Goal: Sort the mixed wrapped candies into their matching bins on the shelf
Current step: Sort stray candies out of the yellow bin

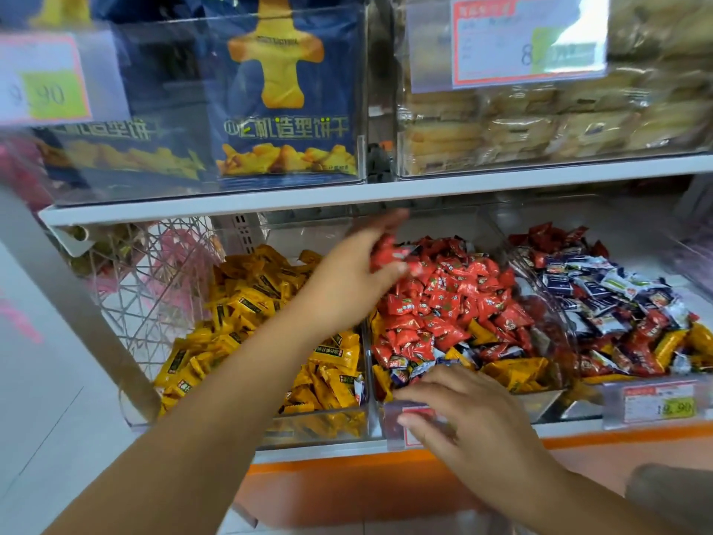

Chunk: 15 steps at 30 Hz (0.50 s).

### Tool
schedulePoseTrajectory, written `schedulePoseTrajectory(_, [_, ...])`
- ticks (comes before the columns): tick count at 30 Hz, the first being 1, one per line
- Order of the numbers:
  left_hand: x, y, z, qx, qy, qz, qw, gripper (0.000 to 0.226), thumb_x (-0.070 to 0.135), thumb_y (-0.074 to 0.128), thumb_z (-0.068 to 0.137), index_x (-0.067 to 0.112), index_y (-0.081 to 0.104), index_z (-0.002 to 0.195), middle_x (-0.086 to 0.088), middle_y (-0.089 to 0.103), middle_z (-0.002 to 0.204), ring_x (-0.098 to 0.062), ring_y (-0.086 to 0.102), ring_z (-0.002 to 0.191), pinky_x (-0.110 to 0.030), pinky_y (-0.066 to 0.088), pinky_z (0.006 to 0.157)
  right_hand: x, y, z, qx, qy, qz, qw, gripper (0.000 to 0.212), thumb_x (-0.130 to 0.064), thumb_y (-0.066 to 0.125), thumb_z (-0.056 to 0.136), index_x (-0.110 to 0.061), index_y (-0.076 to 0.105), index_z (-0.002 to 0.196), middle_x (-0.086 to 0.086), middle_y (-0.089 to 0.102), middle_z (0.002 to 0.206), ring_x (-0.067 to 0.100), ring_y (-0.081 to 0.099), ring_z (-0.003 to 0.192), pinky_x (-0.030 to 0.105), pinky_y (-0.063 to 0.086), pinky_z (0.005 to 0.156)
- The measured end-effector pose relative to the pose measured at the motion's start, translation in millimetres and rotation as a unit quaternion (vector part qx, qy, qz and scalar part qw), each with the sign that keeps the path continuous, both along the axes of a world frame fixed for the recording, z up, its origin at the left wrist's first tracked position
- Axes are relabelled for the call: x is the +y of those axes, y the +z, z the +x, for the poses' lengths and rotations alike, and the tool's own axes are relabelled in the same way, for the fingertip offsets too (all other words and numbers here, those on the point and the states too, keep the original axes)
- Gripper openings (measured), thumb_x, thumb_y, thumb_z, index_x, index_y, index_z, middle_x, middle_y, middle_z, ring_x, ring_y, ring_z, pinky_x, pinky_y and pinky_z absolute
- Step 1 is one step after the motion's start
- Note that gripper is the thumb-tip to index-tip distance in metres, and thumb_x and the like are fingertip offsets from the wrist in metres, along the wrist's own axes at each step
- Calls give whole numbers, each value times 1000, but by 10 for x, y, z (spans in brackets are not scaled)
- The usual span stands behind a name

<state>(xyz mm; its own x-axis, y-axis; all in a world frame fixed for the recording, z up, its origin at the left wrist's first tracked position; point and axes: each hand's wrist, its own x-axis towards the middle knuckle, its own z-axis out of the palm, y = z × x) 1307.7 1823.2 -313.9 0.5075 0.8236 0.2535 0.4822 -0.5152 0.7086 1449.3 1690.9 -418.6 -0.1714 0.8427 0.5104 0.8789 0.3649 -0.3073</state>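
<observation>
Three clear bins stand side by side on the lower shelf. The left bin holds yellow candies. In the middle bin, red candies are heaped, with yellow and blue-white ones mixed in at the front. The right bin holds blue-white candies mixed with red and yellow. My left hand reaches over the back of the middle bin and grips a few red candies. My right hand lies over the middle bin's front edge, its fingers spread on the price label.
Above, a white shelf board carries clear boxes of blue biscuit bags and wrapped cakes, leaving little headroom over the bins. A wire basket sits to the left. A price tag hangs on the right bin's front. An orange ledge runs below.
</observation>
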Motion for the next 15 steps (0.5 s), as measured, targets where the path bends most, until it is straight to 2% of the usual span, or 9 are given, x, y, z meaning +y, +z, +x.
schedulePoseTrajectory(2, [20,-75,59,43,-3,8,999,75,38,65,89,42,20,150,0,46,143,-14,44,131,-31,38,107,-17,10,52,11,-3,13,1000,34,-54,36,98,-39,66,101,-23,57,89,1,51,85,21,43,71])
schedulePoseTrajectory(3, [55,-69,26,56,14,22,998,75,39,63,90,39,20,151,-1,42,147,-15,41,134,-31,37,108,-31,18,95,14,-13,23,1000,35,-53,33,100,-39,65,100,-23,57,89,2,51,84,24,41,72])
schedulePoseTrajectory(6, [241,-30,-258,54,110,100,987,49,32,59,94,27,43,140,0,57,132,-15,54,119,-23,41,93,-79,31,256,27,-71,40,996,44,-51,26,101,-35,66,90,-22,55,84,6,49,81,27,30,73])
schedulePoseTrajectory(8, [383,-108,-501,63,141,90,984,32,28,56,95,26,55,127,2,66,115,-17,63,102,-28,48,85,-98,14,314,30,-94,43,994,51,-51,23,102,-32,67,85,-21,53,81,5,45,79,27,26,71])
schedulePoseTrajectory(10, [476,-275,-702,149,132,57,978,26,29,55,96,24,59,121,0,67,112,-20,63,101,-34,50,87,-103,-23,308,32,-93,49,994,49,-51,24,101,-33,66,84,-21,51,82,4,43,79,26,26,70])
schedulePoseTrajectory(13, [556,-536,-858,319,128,60,937,41,40,58,93,26,56,132,-2,59,131,-25,52,121,-39,45,98,-88,-74,260,20,-90,56,994,44,-51,25,101,-37,64,87,-22,52,85,4,44,81,27,26,69])
schedulePoseTrajectory(15, [626,-606,-875,333,145,85,928,47,46,58,90,30,54,134,1,58,135,-25,50,124,-39,44,98,-63,-89,236,0,-97,60,994,45,-51,23,101,-38,63,86,-22,52,84,4,43,80,28,24,69])
